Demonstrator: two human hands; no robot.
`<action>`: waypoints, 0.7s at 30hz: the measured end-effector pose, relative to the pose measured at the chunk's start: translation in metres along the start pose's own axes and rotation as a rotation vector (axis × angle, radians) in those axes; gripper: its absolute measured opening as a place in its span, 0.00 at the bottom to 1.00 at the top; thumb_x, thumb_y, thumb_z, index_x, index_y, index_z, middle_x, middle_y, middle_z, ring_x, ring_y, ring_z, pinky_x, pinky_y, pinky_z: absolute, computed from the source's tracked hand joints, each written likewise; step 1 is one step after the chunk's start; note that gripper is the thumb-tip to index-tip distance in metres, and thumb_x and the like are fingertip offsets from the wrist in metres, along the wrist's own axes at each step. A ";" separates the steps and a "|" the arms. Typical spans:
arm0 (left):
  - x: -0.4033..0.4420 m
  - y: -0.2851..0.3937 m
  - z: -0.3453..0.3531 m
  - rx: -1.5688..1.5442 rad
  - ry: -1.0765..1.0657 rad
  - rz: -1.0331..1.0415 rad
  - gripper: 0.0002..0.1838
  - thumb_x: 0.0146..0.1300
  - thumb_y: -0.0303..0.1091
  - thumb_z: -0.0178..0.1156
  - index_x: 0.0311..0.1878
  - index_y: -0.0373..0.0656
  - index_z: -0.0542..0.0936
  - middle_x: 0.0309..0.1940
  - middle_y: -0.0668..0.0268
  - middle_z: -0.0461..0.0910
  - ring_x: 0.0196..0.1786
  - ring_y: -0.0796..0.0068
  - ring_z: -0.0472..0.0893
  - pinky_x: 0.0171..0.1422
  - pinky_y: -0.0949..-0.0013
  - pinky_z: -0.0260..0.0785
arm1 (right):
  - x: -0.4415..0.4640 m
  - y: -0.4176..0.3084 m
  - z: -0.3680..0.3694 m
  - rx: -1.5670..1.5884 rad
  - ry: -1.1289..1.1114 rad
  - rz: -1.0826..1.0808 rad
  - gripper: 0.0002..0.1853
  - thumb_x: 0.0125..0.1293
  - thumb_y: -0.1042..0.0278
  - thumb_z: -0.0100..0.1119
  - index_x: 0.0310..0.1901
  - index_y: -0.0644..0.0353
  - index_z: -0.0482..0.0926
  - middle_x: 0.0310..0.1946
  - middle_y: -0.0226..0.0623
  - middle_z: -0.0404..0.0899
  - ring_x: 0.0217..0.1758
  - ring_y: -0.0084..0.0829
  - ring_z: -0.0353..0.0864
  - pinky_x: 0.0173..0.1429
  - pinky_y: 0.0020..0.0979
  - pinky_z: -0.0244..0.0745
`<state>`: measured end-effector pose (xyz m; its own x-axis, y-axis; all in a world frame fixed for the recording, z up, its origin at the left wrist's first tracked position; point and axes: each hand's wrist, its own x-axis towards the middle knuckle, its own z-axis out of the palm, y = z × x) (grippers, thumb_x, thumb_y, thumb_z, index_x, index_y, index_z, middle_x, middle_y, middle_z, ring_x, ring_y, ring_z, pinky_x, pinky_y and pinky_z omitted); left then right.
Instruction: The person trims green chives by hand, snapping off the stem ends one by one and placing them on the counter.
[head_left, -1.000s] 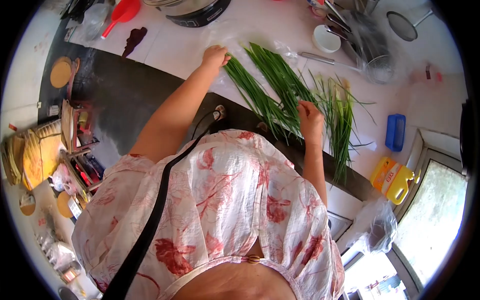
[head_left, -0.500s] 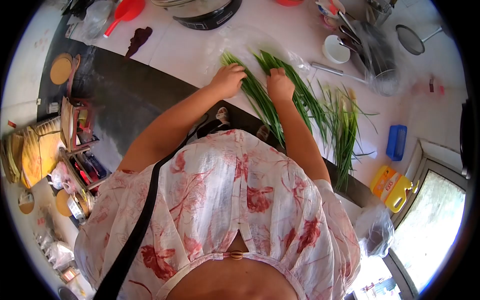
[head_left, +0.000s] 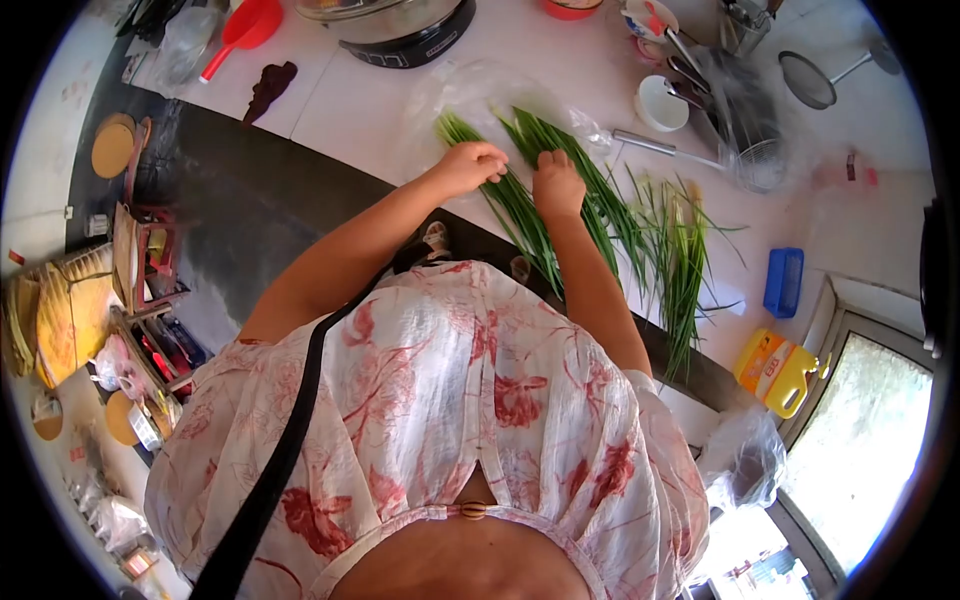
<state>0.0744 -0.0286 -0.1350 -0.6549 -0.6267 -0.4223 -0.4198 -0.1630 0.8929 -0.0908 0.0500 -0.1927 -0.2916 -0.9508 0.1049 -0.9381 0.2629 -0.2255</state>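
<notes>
We have the left hand [head_left: 472, 168] at the upper part of the left greens [head_left: 527, 222], palm down. Its fingers are bent and close together, with the tips over the leaves; we cannot tell whether they grip any. We have the right hand [head_left: 558, 187] between the left greens and the middle greens [head_left: 597, 195], at the upper part of both. Its fingers are curled downward; their tips are hidden, so we cannot tell whether they are closed on a leaf. The two hands are near each other but apart.

Both bunches lie side by side on the counter [head_left: 345, 112], slanting down toward its front edge. The right greens [head_left: 682, 255] lie to the right of the middle greens, more loosely spread, with their lower ends over the front edge. We find the clear bag [head_left: 450, 92] beyond the upper ends of the left and middle greens.

Beyond the middle and right greens, we locate the skimmer [head_left: 643, 142] and the white bowl [head_left: 661, 103]. The blue basket [head_left: 784, 283] is right of the right greens, and the yellow jug [head_left: 775, 372] is nearer to us than the basket.
</notes>
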 end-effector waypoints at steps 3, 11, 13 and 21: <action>0.006 -0.005 0.001 -0.105 -0.026 -0.088 0.15 0.64 0.35 0.50 0.50 0.37 0.74 0.44 0.62 0.79 0.42 0.75 0.78 0.47 0.73 0.69 | -0.008 0.006 -0.010 0.191 0.147 -0.039 0.04 0.54 0.68 0.56 0.31 0.57 0.74 0.32 0.35 0.74 0.39 0.38 0.77 0.35 0.37 0.74; 0.000 0.032 0.018 -0.388 0.023 -0.075 0.16 0.63 0.40 0.55 0.49 0.39 0.75 0.41 0.66 0.77 0.42 0.75 0.78 0.48 0.73 0.68 | -0.036 -0.001 -0.080 0.870 0.089 0.088 0.06 0.52 0.75 0.62 0.32 0.63 0.77 0.24 0.38 0.78 0.25 0.32 0.77 0.33 0.29 0.71; -0.008 0.044 0.021 -0.421 -0.032 -0.052 0.16 0.63 0.40 0.56 0.48 0.39 0.76 0.39 0.67 0.77 0.42 0.76 0.78 0.48 0.74 0.68 | -0.045 0.003 -0.088 0.949 0.048 0.159 0.06 0.52 0.75 0.62 0.33 0.64 0.78 0.23 0.36 0.78 0.24 0.27 0.76 0.33 0.26 0.71; -0.004 0.065 0.042 -0.204 0.039 0.262 0.11 0.62 0.33 0.58 0.44 0.36 0.78 0.35 0.69 0.79 0.39 0.82 0.76 0.44 0.78 0.69 | -0.047 0.015 -0.103 1.332 0.050 0.248 0.07 0.58 0.73 0.62 0.37 0.66 0.77 0.25 0.27 0.76 0.29 0.16 0.72 0.36 0.20 0.69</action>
<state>0.0236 -0.0046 -0.0819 -0.6977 -0.6956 -0.1714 -0.1031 -0.1394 0.9849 -0.1108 0.1159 -0.1012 -0.4586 -0.8874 -0.0465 0.0228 0.0405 -0.9989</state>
